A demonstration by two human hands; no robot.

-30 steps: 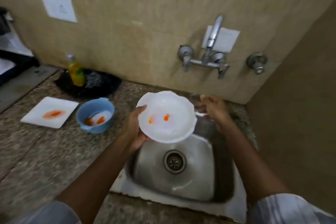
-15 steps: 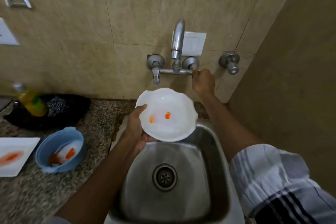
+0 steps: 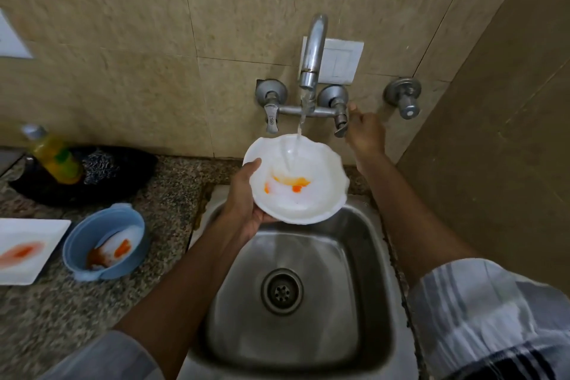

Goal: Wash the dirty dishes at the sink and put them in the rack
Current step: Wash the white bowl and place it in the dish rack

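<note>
Tilting white bowl (image 3: pixel 297 179) in left hand's (image 3: pixel 246 197) rim-clasp to catch the stream, right hand (image 3: pixel 365 133) loosely curled beside tap lever (image 3: pixel 340 123) (contact unclear).

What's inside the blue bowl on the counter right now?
The blue bowl holds a white item smeared with orange-red sauce. The near wall hides the bottom closest to the camera, so anything there cannot be seen.

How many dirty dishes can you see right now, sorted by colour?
White: 2, the scalloped white bowl held under the running tap, and the square white plate on the granite counter.
Blue: 1, the round blue plastic bowl beside that plate.
Total: 3, all with orange stains.
</note>
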